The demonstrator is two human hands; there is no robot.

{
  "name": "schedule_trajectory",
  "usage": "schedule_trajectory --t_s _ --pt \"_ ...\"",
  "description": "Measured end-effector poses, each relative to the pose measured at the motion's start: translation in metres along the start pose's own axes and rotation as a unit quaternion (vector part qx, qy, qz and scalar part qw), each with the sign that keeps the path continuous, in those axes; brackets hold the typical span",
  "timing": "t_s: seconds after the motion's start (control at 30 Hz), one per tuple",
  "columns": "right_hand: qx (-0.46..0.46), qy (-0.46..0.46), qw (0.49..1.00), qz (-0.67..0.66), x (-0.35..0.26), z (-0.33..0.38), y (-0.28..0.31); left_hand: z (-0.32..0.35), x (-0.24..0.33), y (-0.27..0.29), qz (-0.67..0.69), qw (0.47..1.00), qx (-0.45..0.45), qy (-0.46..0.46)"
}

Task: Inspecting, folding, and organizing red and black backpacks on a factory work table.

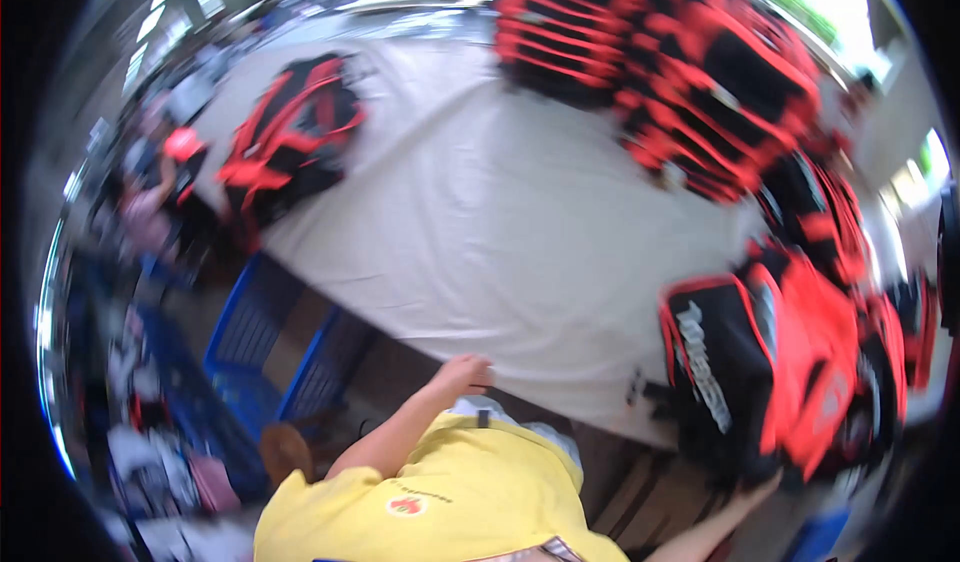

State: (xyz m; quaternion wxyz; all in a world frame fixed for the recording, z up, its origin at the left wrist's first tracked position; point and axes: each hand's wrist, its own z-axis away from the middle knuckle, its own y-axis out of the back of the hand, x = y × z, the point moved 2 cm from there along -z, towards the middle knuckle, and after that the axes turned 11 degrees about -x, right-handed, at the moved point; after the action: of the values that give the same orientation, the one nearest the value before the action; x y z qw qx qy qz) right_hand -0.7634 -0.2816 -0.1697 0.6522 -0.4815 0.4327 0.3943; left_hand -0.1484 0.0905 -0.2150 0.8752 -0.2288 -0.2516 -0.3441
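My left hand (462,372) rests at the near edge of the white table (480,222), fingers curled loosely against the cloth-covered rim; the picture is blurred, so I cannot tell whether they pinch anything. My right hand (765,484) reaches up at the lower right to the underside of a black-and-orange backpack (760,362) that hangs over the table's right corner. The bag hides those fingers, so their grip is not visible. That backpack has a black front panel with white lettering running down it and an orange side.

Behind it, more backpacks of the same colours are stacked along the right edge in a pile (700,52) reaching the far end. One backpack (290,137) lies alone on the far left of the table. Below the near edge stand blue crates (260,342). My yellow shirt (440,502) carries a small red and white round badge.
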Motion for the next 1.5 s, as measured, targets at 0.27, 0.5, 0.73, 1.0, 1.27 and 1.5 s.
schedule_trajectory --t_s 0.27,0.5,0.73,1.0,1.27,1.5 --pt "-0.233 0.12 0.936 0.235 0.123 0.032 -0.207 -0.05 0.091 0.179 -0.001 0.992 0.046 -0.117" --pt "-0.186 -0.072 0.912 0.359 0.198 0.171 -0.305 -0.041 0.244 0.535 0.191 0.867 0.347 -0.302" --pt "-0.029 -0.28 0.873 0.399 0.267 0.327 -0.283 -0.046 0.325 0.685 0.404 0.823 0.306 -0.257" --pt "-0.131 -0.214 0.874 0.417 0.287 0.355 -0.308 -0.031 0.433 0.657 0.273 0.869 0.309 -0.275" --pt "-0.249 -0.087 0.903 0.34 0.286 0.303 -0.411 0.063 0.594 0.435 -0.284 0.633 0.419 -0.585" --pt "-0.406 -0.217 0.878 0.129 0.241 0.299 -0.524 0.242 0.592 0.251 -0.271 0.684 0.096 -0.67"
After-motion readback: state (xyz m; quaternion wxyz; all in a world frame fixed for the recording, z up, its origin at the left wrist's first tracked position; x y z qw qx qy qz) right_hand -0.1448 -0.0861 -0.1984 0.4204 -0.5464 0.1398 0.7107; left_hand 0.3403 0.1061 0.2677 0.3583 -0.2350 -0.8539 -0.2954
